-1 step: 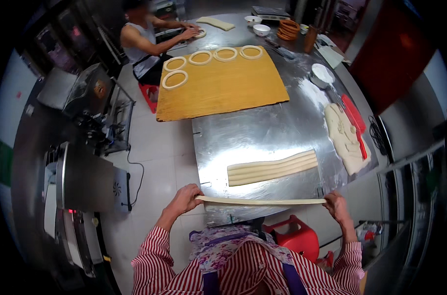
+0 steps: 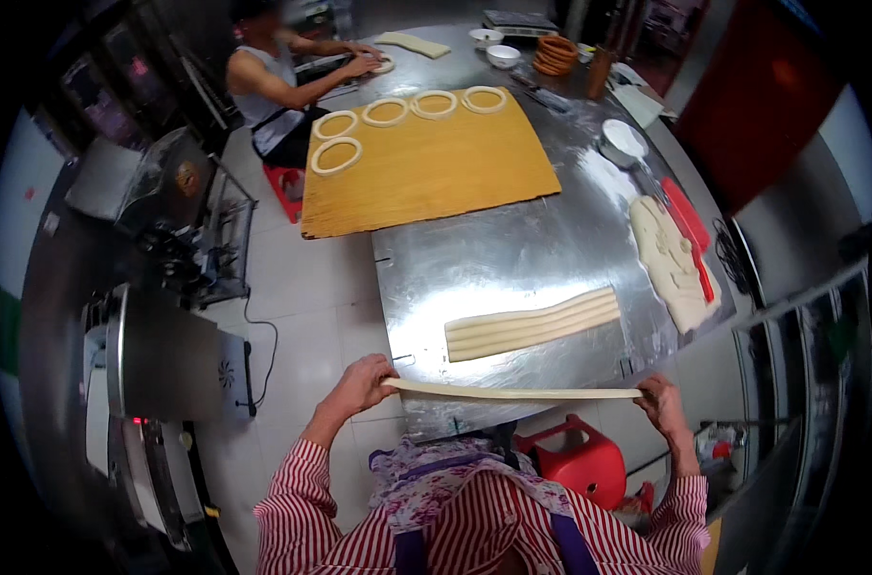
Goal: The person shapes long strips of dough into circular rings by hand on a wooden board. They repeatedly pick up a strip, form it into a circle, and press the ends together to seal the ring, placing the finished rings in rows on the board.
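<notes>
A long pale dough strip (image 2: 512, 393) stretches between my two hands over the near edge of the metal table, sagging slightly in the middle. My left hand (image 2: 364, 381) pinches one end, just off the table's left corner. At the other end, the fingers of my right hand (image 2: 661, 402) are closed on the strip. Just beyond it lie several parallel dough strips (image 2: 532, 326), side by side on the metal surface. To their right rests a large flattened piece of dough (image 2: 668, 264), with a red-handled tool (image 2: 701, 273) on it.
A yellow board (image 2: 436, 177) with several dough rings (image 2: 337, 155) covers the table's far left. Beyond it a seated person's hands (image 2: 364, 62) work on another ring. A metal flour pan (image 2: 624, 144) stands at right. A red stool (image 2: 580, 465) stands by the near edge.
My hands are very slightly further apart, still holding the dough strip by its ends. The whole view has shifted a little. Otherwise the things on the table stay as they were.
</notes>
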The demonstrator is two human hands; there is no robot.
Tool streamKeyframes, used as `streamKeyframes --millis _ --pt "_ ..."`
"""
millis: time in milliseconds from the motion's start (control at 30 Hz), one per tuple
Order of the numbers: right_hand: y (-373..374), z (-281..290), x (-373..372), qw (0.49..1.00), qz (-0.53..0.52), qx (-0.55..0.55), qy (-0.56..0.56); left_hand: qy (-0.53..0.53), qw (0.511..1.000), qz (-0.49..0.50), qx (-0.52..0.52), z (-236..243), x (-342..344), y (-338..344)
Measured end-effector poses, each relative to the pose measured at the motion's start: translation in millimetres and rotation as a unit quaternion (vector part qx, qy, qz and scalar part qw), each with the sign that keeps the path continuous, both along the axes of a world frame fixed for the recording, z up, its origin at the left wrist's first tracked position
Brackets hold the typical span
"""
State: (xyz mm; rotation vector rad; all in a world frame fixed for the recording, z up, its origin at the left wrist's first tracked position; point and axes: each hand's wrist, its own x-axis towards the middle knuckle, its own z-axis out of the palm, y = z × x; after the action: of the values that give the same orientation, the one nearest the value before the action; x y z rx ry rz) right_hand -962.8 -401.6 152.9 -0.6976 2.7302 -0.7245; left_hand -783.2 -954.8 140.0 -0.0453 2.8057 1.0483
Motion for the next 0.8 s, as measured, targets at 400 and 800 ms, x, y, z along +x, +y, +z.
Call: streamKeyframes --millis 400,800 --pt "10.9 54.8 344.6 0.951 -0.306 0.024 -0.041 0.045 0.948 -0.31 0.046 52.7 -83.5 29.1" --pt "-217.0 24.5 595.0 0.66 -0.726 -0.092 -0.17 0.01 0.696 -0.712 0.089 17.0 -173.5 215.4"
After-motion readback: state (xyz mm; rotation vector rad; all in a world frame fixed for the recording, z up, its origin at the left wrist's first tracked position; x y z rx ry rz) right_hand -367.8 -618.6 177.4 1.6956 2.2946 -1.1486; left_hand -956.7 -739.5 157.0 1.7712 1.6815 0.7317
